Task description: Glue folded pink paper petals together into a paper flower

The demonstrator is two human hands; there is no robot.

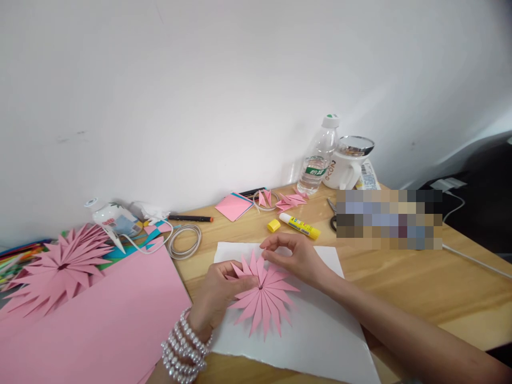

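Note:
A pink folded-paper star [267, 306] with many pointed rays lies over a white sheet [320, 330] in front of me. My left hand [222, 290], with pearl bracelets at the wrist, grips the star's left side, the thumb reaching near its centre. At the top, my right hand [294, 256] pinches the tip of one ray between thumb and finger. Just beyond the sheet lie a yellow glue stick [300, 225] and its yellow cap [274, 225], apart from each other.
Finished pink paper stars [64, 266] are piled at left by large pink sheets [100, 320]. Along the wall are a coiled cable [184, 241], a marker [191, 218], small folded pink pieces [291, 201], a water bottle [318, 160] and a white mug [342, 169]. Scissors [333, 216] lie at right.

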